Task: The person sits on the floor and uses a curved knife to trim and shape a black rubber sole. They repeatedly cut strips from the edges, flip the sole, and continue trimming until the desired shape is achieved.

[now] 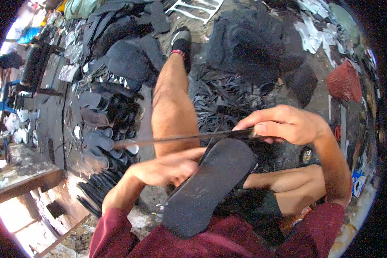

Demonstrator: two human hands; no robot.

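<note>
Across my lap lies a black shoe sole [210, 185], long and rounded at its ends, tilted from lower left to upper right. My left hand [170, 167] grips its left edge; the fingers are blurred and partly hidden behind it. My right hand [290, 124] is closed round the right end of a long, narrow, dark knife-like blade [176, 138]. This blade reaches leftward over my knee, just above the sole's upper end. Motion smears it, so its exact kind is hard to make out.
Black offcut strips [221, 96] litter the ground between my legs. Dark sheets [249, 43] lie beyond them. Several shoe soles [99, 139] are heaped at left, near a wooden bench [30, 180]. A red basket [345, 81] stands at far right.
</note>
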